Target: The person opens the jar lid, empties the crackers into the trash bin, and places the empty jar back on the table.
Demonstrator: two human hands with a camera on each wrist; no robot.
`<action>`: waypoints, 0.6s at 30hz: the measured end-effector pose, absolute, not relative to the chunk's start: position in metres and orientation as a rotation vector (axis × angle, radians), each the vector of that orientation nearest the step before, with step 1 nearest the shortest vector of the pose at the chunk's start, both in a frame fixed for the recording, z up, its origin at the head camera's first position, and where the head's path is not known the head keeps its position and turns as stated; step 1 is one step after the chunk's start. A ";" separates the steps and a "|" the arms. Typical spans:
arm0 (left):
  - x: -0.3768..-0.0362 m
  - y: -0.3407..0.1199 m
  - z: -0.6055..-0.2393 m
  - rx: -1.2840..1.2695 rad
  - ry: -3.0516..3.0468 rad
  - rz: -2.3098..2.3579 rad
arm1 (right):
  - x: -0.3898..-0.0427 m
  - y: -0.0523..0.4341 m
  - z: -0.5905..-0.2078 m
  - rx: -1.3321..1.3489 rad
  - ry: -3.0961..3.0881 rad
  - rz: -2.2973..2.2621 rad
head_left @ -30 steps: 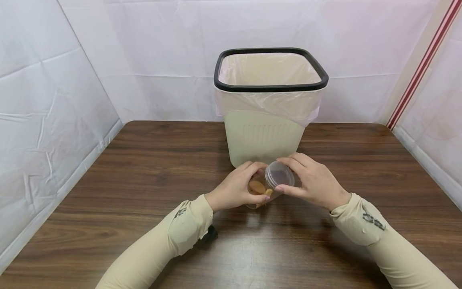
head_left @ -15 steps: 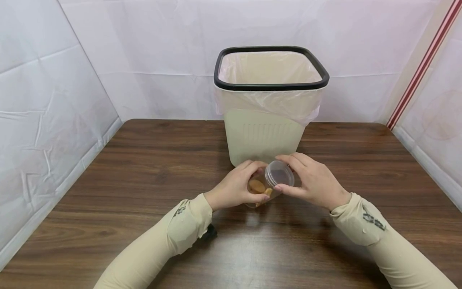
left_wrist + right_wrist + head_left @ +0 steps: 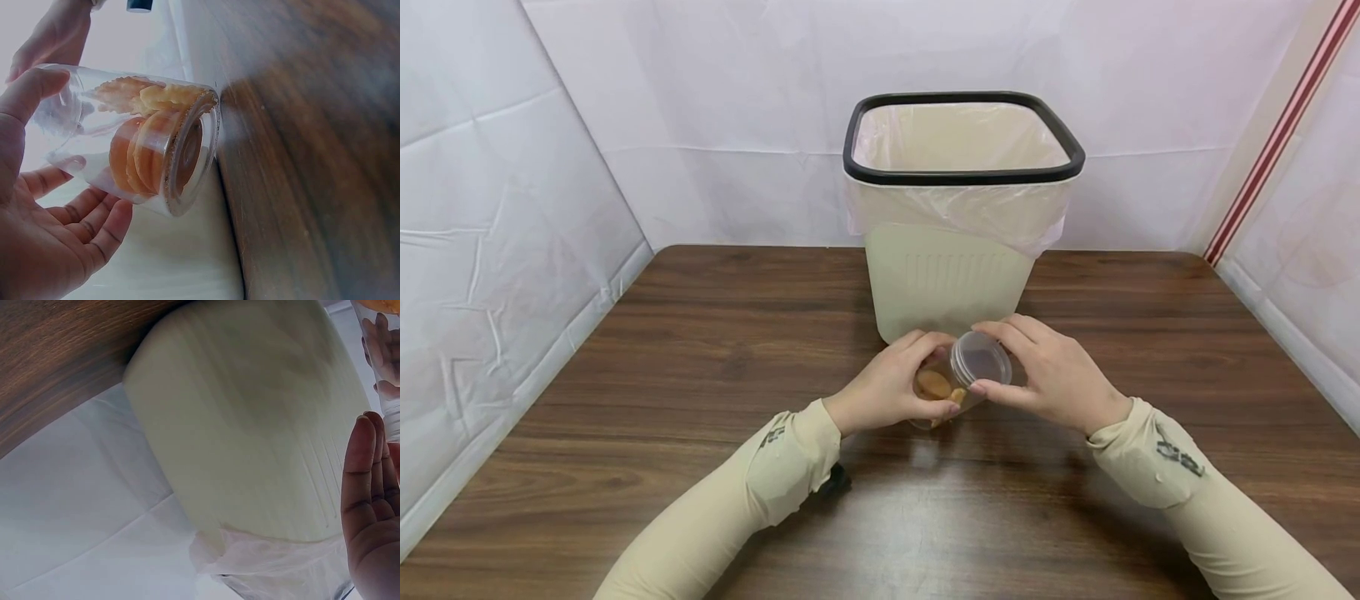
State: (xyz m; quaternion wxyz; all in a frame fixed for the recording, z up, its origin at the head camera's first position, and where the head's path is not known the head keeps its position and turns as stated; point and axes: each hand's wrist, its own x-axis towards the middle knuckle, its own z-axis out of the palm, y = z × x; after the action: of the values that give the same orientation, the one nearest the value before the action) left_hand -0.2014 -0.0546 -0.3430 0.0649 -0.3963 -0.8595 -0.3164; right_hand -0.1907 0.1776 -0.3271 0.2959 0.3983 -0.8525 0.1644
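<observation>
Head view: left hand (image 3: 891, 387) grips clear jar (image 3: 943, 390) tilted just above table (image 3: 700, 350), right hand (image 3: 1052, 375) pinches its lid (image 3: 981, 360), bin (image 3: 958, 217) just behind; left wrist: fingers (image 3: 94, 219) curled under jar w/ biscuits (image 3: 147, 156); right wrist: fingers (image 3: 365, 481) at jar, grip unclear there.

- Jar (image 3: 951, 385) lies tilted between left hand (image 3: 891, 390) and right hand (image 3: 1054, 377), above the table (image 3: 700, 350).
- Lid (image 3: 981, 360) sits on the jar end at the right hand.
- Bin (image 3: 958, 217) stands just behind both hands.
- Biscuits (image 3: 153, 153) lie inside the jar.
</observation>
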 end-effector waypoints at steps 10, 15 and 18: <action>-0.202 -0.055 -0.343 -1.198 -2.600 -0.977 | -0.190 0.178 -0.325 1.062 -2.280 0.438; -0.201 -0.055 -0.342 -1.193 -2.612 -0.983 | -0.190 0.179 -0.324 1.067 -2.280 0.442; -0.200 -0.055 -0.342 -1.189 -2.615 -0.980 | -0.190 0.179 -0.324 1.072 -2.282 0.444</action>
State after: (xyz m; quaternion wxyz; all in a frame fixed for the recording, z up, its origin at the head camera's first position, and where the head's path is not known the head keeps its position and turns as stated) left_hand -0.2004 -0.0548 -0.3416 0.0531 -0.3912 -0.8604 -0.3222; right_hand -0.1902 0.1793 -0.3243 0.2868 0.4011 -0.8540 0.1661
